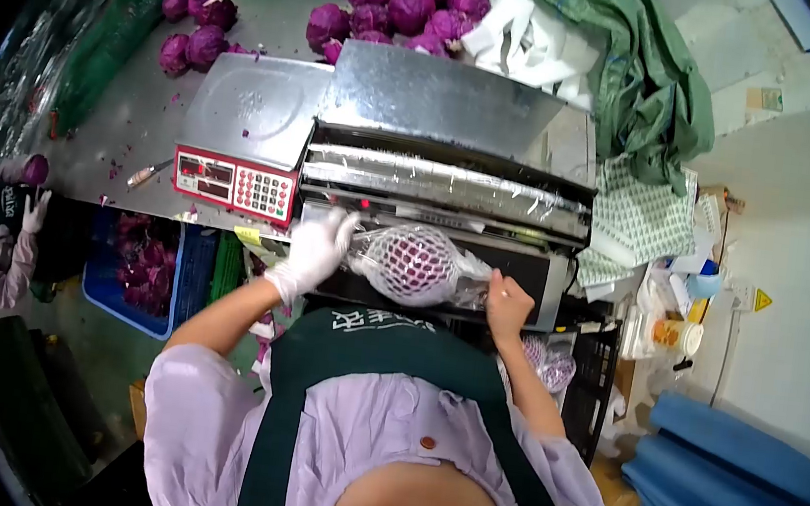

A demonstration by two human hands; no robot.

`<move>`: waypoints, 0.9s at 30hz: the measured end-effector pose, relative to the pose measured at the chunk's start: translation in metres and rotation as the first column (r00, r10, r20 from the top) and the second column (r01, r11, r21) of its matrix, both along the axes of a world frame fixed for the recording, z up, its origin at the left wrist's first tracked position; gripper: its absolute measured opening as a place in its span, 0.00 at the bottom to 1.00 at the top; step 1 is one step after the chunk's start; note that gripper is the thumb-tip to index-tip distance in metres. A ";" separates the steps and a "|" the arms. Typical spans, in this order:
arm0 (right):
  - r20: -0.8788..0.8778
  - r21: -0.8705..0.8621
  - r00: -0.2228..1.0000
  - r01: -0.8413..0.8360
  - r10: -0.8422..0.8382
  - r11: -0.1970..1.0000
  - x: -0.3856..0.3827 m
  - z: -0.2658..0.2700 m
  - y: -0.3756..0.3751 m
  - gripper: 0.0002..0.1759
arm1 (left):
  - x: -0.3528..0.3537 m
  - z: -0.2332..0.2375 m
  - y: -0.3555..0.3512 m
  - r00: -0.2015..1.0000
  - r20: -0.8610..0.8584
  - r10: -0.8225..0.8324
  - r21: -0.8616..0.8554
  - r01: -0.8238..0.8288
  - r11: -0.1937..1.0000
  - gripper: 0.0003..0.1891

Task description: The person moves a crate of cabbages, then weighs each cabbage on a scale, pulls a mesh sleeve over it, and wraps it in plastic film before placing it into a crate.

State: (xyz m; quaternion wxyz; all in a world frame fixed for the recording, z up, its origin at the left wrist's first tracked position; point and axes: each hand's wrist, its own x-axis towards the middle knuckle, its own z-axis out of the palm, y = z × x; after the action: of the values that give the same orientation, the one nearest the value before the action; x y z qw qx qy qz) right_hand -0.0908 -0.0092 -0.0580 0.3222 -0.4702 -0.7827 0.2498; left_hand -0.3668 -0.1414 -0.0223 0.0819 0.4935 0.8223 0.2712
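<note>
In front of my apron, a purple cabbage in a white foam net (411, 265) lies on the front plate of a metal film-wrapping machine (442, 107). Clear plastic film (470, 282) is gathered at the right end of the net. My left hand (313, 251), in a white glove, is closed at the net's left end, where film also seems bunched. At the opposite end my bare right hand (509, 305) has its fingers curled tightly on the film. Behind the cabbage, a film roll (443, 185) runs across the machine.
Left of the machine stands a red-framed scale (233, 183), with a knife (147, 174) beside it. Purple cabbages (408, 4) are piled at the back. A blue crate (129, 312) holds purple leaves. At far left, a co-worker's gloved hand (35, 211) is near a cabbage (36, 169).
</note>
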 end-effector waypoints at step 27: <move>-0.254 0.188 0.359 -0.893 0.898 0.410 -0.070 0.110 -0.059 0.16 | 0.179 0.017 0.044 -0.474 0.880 -0.023 0.425 0.766 0.481 0.14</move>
State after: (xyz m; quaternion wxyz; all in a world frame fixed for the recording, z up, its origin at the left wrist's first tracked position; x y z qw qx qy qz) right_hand -0.1610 -0.0678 0.0522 0.2590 0.0801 -0.8512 0.4494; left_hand -0.1883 -0.0972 -0.0049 0.8862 0.3637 0.1571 0.2404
